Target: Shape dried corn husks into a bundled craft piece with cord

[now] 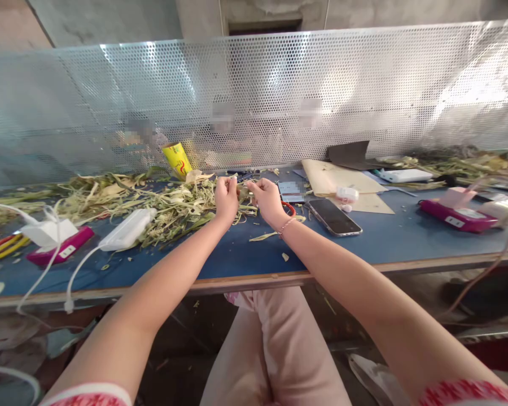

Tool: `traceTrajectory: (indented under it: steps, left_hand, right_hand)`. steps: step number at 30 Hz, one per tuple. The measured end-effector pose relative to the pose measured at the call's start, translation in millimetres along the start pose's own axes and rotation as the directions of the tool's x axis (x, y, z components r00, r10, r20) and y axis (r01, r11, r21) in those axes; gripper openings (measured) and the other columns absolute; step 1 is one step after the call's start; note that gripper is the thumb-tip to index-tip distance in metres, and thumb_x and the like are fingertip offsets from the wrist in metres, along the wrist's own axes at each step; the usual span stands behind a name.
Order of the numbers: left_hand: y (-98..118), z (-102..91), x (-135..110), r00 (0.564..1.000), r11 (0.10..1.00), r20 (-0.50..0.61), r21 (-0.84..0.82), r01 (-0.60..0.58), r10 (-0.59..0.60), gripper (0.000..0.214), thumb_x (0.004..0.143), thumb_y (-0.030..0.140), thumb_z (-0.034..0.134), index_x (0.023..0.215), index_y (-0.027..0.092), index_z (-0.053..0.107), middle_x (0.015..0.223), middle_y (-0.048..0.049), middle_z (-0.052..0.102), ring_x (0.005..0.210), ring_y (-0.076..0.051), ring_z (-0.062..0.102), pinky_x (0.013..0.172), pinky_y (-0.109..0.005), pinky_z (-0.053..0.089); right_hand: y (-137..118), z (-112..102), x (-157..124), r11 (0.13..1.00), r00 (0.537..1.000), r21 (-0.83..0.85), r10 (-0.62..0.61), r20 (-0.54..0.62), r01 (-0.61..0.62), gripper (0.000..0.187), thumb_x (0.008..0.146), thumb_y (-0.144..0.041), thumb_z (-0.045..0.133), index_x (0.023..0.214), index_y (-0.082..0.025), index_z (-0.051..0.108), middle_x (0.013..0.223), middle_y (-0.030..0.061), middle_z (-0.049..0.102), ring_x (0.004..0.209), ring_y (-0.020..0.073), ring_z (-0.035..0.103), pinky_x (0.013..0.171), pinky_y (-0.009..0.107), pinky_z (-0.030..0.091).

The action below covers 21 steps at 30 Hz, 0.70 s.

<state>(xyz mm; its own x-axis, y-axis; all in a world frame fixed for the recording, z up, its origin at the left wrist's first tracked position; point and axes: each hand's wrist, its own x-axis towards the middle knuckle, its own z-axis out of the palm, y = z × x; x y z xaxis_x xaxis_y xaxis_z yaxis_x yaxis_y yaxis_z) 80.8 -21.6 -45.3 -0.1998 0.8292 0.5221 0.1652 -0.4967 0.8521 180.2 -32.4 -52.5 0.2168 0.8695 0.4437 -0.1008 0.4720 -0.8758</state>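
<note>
My left hand and my right hand are raised close together over the far half of the blue table. Both have thumb and forefinger pinched, fingertips a small gap apart. Whatever lies between the fingertips is too small to make out; bits of dried plant show just behind them. A pile of pale green dried stems and leaves spreads beside and left of my left hand. Partly behind my right wrist is a red-orange loop, its other end hidden. A loose dry leaf lies below the hands.
A yellow tube leans at the back before a perforated metal screen. On the right lie a phone, brown paper and a magenta box. White power devices with cables and another magenta box sit left.
</note>
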Motion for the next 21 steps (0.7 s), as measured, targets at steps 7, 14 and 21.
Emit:
traceTrajectory:
  steps: [7,14,21]
  left_hand:
    - [10,5.5,-7,0.942,0.852,0.218,-0.412,0.324,-0.254,0.031,0.071,0.028,0.067,0.084,0.019,0.040,0.056,0.0076,0.052,0.046,-0.006,0.051,0.052,-0.021,0.042]
    - [12,4.1,-8,0.779,0.667,0.458,-0.423,0.614,-0.427,0.021,0.064,0.011,0.071,0.066,0.013,0.050,0.055,0.0025,0.058,0.050,-0.004,0.055,0.051,-0.016,0.047]
    - [6,2.8,-6,0.824,0.718,0.416,-0.426,0.550,-0.385,0.031,0.054,0.014,0.077,0.061,0.014,0.047,0.049,0.0050,0.055,0.046,-0.004,0.053,0.046,-0.015,0.045]
  right_hand:
    - [1,-9,8,0.999,0.996,0.042,0.006,-0.094,-0.002,0.035,0.069,-0.040,0.061,0.056,-0.022,0.033,0.037,-0.0108,0.032,0.033,0.0051,0.032,0.037,0.020,0.026]
    - [-1,-15,11,0.999,0.989,0.036,0.027,-0.146,-0.022,0.035,0.069,-0.040,0.061,0.057,-0.022,0.033,0.038,-0.0109,0.031,0.036,0.0053,0.032,0.038,0.020,0.026]
    - [-1,-15,11,0.995,0.991,0.098,0.039,-0.131,-0.026,0.038,0.066,-0.041,0.063,0.057,-0.022,0.031,0.037,-0.0120,0.028,0.034,0.0050,0.030,0.037,0.020,0.025]
